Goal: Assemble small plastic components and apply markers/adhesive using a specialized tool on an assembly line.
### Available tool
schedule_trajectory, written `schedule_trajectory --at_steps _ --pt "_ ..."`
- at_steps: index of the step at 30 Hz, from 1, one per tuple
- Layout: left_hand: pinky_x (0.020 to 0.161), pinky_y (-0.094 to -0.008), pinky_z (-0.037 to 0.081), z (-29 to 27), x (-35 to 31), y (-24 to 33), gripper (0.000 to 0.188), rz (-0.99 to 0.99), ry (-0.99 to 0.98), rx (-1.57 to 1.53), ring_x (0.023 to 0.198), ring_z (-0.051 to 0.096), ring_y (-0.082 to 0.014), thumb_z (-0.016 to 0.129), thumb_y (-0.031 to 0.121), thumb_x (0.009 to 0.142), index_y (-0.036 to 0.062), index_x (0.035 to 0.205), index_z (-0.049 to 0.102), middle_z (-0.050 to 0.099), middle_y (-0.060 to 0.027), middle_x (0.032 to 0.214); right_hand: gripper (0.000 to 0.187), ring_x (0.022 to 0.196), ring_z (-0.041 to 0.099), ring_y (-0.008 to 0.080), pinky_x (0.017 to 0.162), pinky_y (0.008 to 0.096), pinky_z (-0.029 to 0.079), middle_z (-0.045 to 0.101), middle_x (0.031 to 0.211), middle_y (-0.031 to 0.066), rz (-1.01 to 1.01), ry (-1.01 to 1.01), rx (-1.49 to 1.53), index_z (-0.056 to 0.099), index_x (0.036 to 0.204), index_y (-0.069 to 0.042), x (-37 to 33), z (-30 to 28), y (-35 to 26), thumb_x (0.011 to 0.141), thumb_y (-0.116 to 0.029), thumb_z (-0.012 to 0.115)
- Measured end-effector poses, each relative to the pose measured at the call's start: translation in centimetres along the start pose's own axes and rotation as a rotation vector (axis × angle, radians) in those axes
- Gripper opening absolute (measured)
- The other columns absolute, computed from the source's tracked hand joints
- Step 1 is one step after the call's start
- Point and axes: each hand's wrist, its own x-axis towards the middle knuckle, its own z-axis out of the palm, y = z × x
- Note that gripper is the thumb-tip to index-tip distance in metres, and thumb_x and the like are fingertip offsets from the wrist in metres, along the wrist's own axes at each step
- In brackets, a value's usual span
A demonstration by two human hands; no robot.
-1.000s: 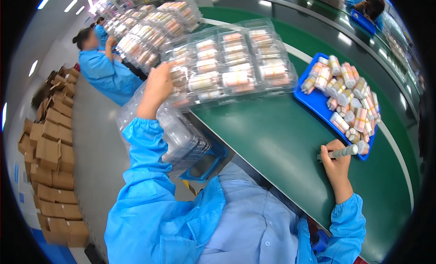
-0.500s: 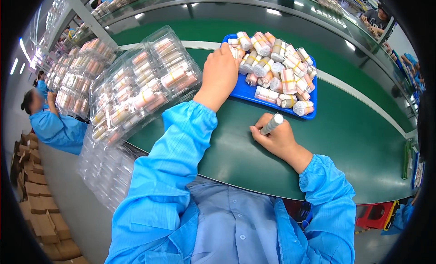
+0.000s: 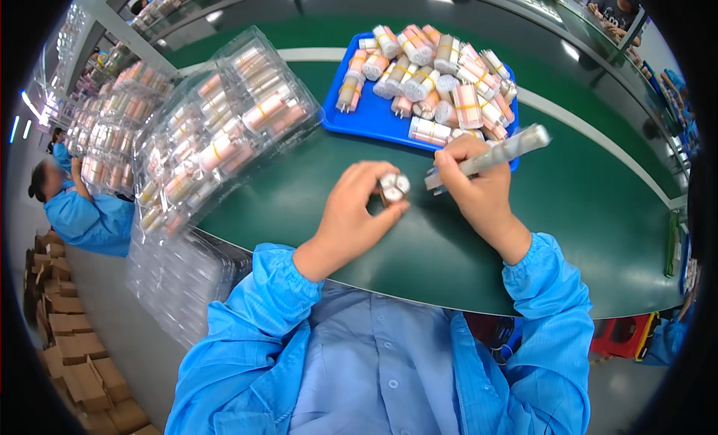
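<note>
Left hand [image 3: 351, 214] closed around small bundle [image 3: 393, 187], above green table [image 3: 598, 210]. Right hand [image 3: 479, 188] grips grey stick [image 3: 490, 157], just right of bundle. Blue tray [image 3: 374, 113] far side.

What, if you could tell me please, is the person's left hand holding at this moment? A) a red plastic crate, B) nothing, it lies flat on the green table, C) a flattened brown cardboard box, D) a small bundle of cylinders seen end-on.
D: the left hand grips a small bundle of pale cylinders, their round ends facing the camera, above the green table, while the right hand holds a long grey stick-shaped tool.
</note>
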Motion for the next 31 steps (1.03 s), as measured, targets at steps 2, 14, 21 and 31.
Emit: schedule_trajectory --at_steps 2,14,21,31 --pt "0.082 -0.0357 0.054 0.8 -1.0 -0.3 0.047 0.055 -0.031 0.059 0.096 0.063 -0.0274 0.086 0.007 0.074 0.0027 0.114 0.063 0.065 -0.0124 0.107 0.015 0.062 0.058 0.0128 0.057 0.0295 0.044 0.063 0.070 0.0042 -0.034 0.002 -0.017 0.064 0.075 -0.002 -0.1 0.0 -0.3 0.087 -0.002 0.073" --pt "0.087 -0.0454 0.050 0.9 -1.3 -0.2 0.051 0.086 -0.050 0.073 0.101 0.061 -0.0382 0.084 0.006 0.072 -0.0004 0.116 0.060 0.064 -0.0171 0.108 0.015 0.060 0.057 0.0143 0.054 0.0301 0.042 0.062 0.070 0.0055 -0.059 -0.114 -0.101 0.065 0.076 -0.002 -0.6 1.0 -0.2 0.085 -0.005 0.077" --pt "0.085 -0.0456 0.050 1.0 -1.3 -0.4 0.050 0.120 -0.022 0.077 0.099 0.061 -0.0379 0.084 0.008 0.072 0.0003 0.115 0.061 0.064 -0.0169 0.108 0.016 0.060 0.058 0.0149 0.052 0.0302 0.043 0.062 0.070 0.0057 -0.035 -0.158 -0.142 0.065 0.076 -0.002 -0.8 1.5 -0.2 0.085 -0.006 0.077" --pt "0.079 -0.0376 0.052 1.6 -1.3 -0.6 0.056 0.116 0.040 0.120 0.098 0.064 -0.0283 0.090 0.013 0.069 0.0038 0.117 0.064 0.064 -0.0134 0.106 0.015 0.059 0.056 0.0161 0.053 0.0309 0.042 0.062 0.069 0.0048 -0.023 -0.058 -0.007 0.065 0.075 -0.003 -1.2 1.2 0.3 0.086 -0.005 0.076"
